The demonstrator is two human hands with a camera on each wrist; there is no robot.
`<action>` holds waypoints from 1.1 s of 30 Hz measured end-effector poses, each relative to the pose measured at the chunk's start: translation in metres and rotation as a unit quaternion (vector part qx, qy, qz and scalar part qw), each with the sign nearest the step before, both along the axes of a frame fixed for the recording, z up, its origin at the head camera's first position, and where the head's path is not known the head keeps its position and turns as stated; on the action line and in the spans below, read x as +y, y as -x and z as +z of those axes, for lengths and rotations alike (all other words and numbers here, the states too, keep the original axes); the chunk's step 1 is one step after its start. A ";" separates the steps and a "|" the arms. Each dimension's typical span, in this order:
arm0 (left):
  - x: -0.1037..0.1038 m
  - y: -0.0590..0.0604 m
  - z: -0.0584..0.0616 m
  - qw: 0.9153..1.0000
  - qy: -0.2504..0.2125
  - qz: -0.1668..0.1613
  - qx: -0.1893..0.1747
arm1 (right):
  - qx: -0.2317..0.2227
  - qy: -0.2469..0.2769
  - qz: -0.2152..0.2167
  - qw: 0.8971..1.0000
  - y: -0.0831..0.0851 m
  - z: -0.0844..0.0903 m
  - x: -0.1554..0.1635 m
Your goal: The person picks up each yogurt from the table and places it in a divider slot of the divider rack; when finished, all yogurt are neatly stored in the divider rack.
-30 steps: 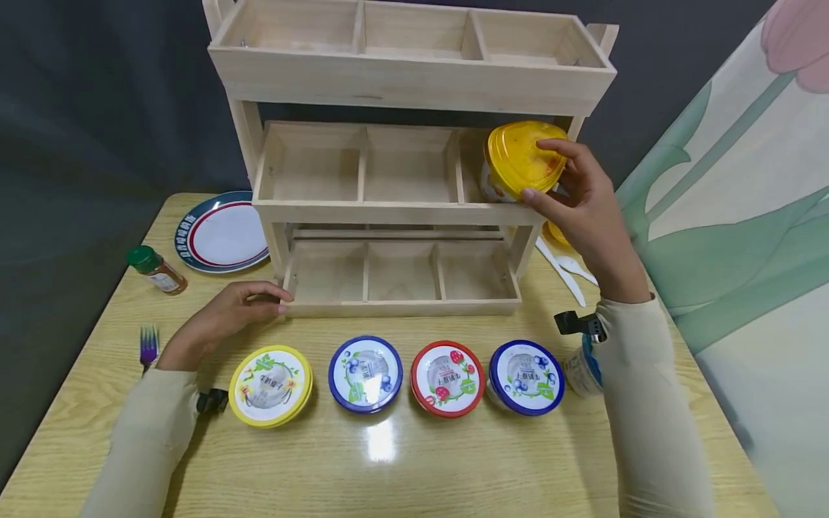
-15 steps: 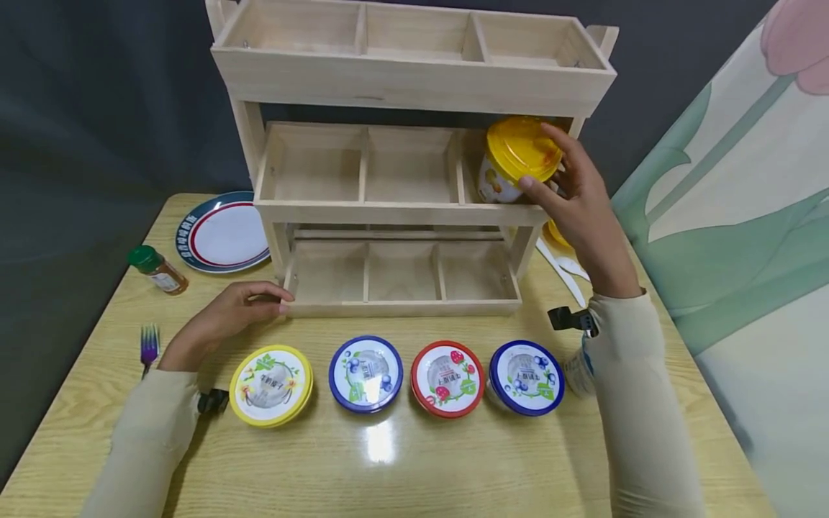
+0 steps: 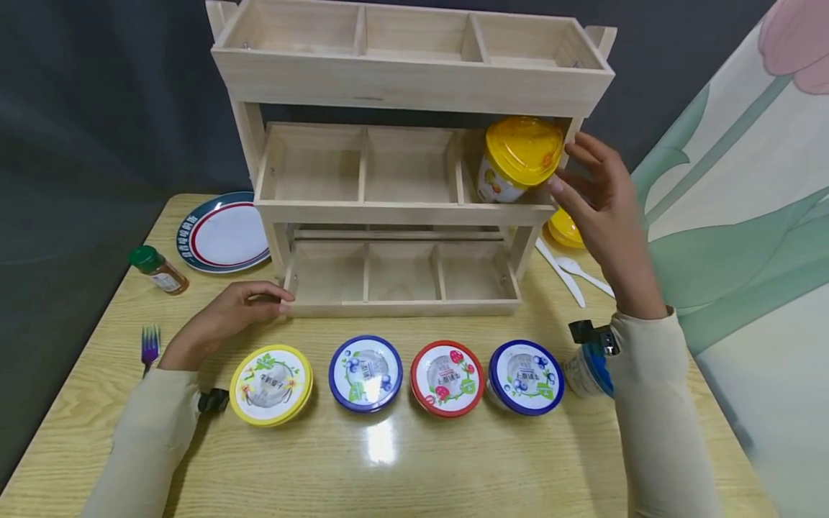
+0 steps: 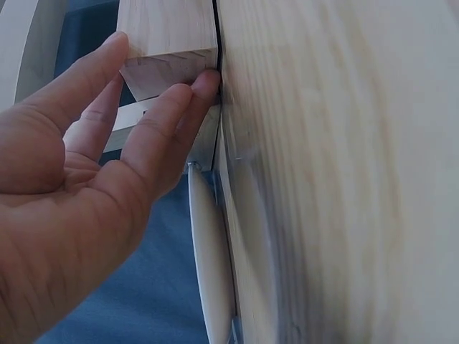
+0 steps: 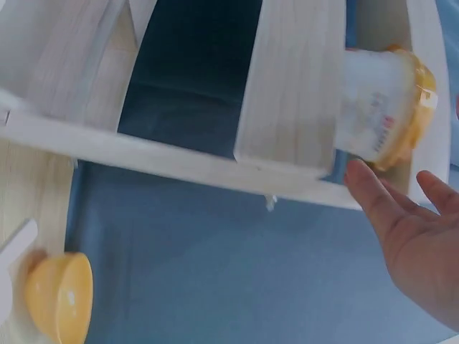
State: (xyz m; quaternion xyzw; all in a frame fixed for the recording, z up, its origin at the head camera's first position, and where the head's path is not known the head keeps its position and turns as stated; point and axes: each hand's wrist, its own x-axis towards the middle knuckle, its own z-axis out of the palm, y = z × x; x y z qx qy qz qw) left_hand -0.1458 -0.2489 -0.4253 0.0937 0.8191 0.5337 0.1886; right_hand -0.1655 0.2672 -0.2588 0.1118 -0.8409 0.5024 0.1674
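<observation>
One tub is shelved: the yellow-lidded cup (image 3: 518, 160) sits tilted in the right compartment of the middle tier of the wooden rack (image 3: 401, 208), leaning with its lid facing outward. The right hand (image 3: 599, 198) is just beside it, fingers spread and relaxed, holding nothing; whether a fingertip touches the lid rim cannot be told, and from the right wrist view there is a gap between the fingers (image 5: 373, 197) and the cup (image 5: 384, 107). The job looks barely begun. All other compartments are bare wood, and below the right grip, on the tabletop (image 3: 401, 460), four lidded tubs wait in a row: yellow tub (image 3: 270, 385), blue tub (image 3: 365, 373), red tub (image 3: 447, 378) and second blue tub (image 3: 525, 377).

The left hand (image 3: 227, 316) rests with straight fingers against the front left corner of the rack's bottom tier, steadying it rather than gripping.

The shelved cup has a pale printed body with fruit pictures and a glossy, domed yellow lid; its lean suggests it is not fully seated.
</observation>
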 end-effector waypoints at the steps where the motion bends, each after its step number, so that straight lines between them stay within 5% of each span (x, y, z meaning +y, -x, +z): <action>1: 0.000 0.000 0.000 1.000 0.000 0.000 -0.002 | 0.007 -0.010 -0.017 1.000 -0.004 0.000 0.003; 8: -0.001 0.000 -0.001 1.000 0.002 0.000 -0.005 | 0.043 -0.003 -0.083 0.996 -0.027 0.004 0.027; 16: 0.001 0.002 -0.002 1.000 0.011 -0.009 -0.002 | 0.048 0.137 -0.077 0.986 -0.051 0.005 0.064; 24: -0.003 0.003 0.001 1.000 0.021 -0.009 -0.010 | -0.001 0.034 -0.198 0.980 -0.077 -0.001 0.092; 33: -0.003 0.004 0.002 1.000 0.020 -0.012 -0.012 | -0.049 -0.003 -0.244 0.968 -0.107 -0.029 0.118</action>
